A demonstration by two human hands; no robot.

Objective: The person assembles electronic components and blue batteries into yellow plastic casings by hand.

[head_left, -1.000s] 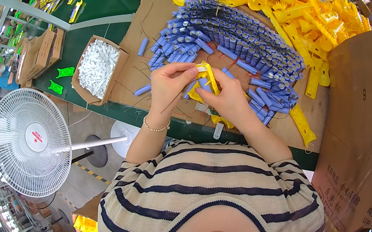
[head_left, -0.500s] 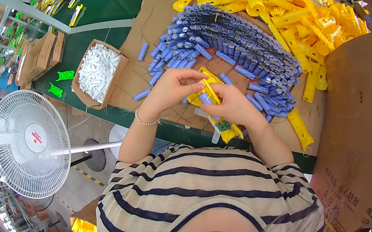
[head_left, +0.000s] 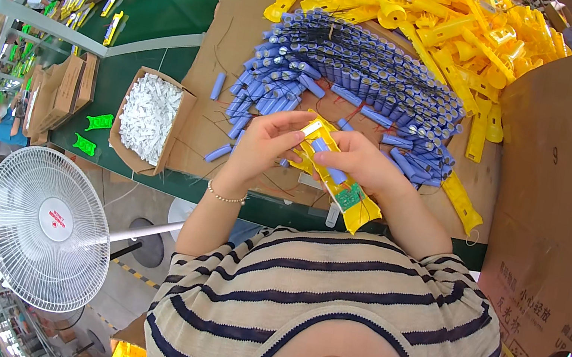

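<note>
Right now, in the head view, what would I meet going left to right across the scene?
White standing fan → open cardboard box of small white parts → left hand → yellow plastic housing with blue cell → right hand → tall brown cardboard carton.

I see a yellow plastic shell, smooth & a bit shiny, w/ a green circuit board in it. The blue battery cells look glossy, wrapped in plastic film. The worktop sheet is matt brown cardboard, same as the small box of white plastic bits. The belt looks like dull green rubber.
</note>
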